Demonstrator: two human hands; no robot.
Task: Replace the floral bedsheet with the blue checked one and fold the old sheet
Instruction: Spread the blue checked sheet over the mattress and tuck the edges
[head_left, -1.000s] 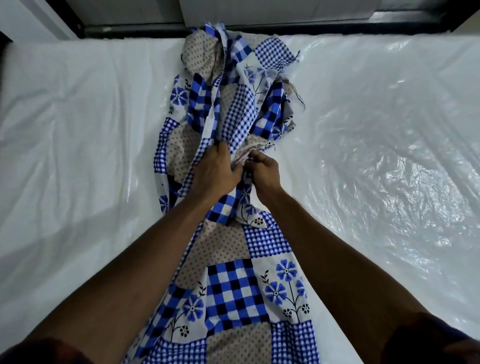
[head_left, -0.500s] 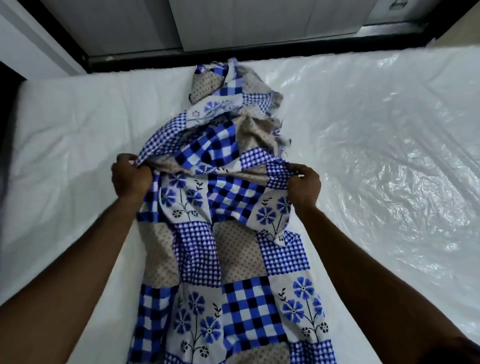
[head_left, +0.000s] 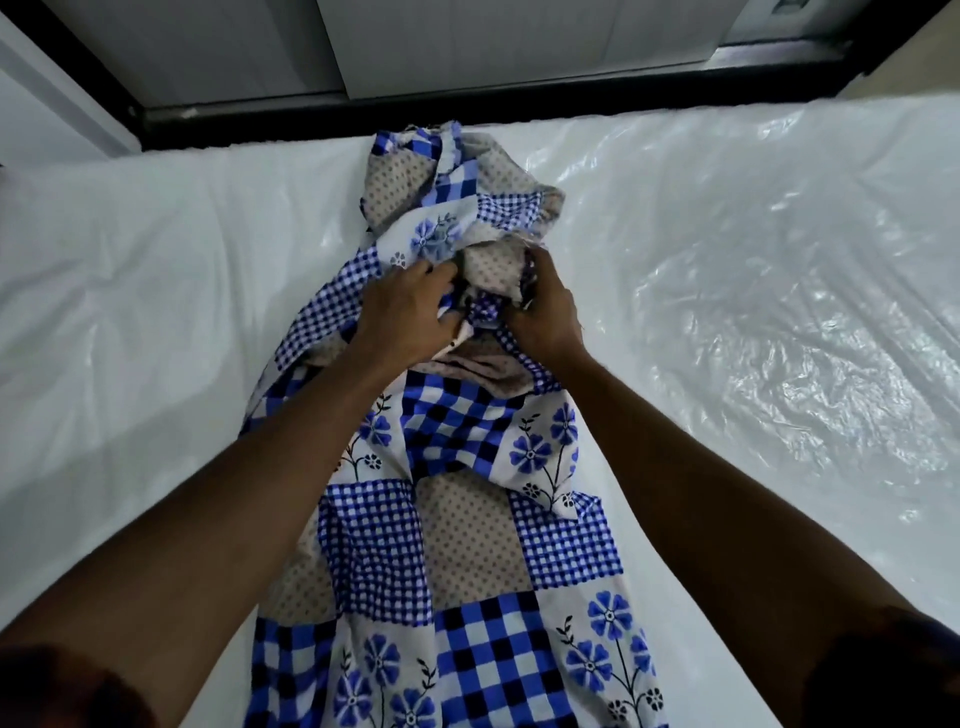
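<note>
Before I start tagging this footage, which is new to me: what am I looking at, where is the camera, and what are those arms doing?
There is no machine here. The arms belong to a person, and the single camera sits on their head, looking forward and down, so you see roughly what they see. They lean over a bed with a white mattress; shiny, crinkled plastic shows on its right part. Along the middle lies a blue checked sheet, a patchwork of checks, blue flowers and dotted beige squares, bunched into a long strip. The left hand and right hand are close together on its far part, both gripping gathered folds.
</note>
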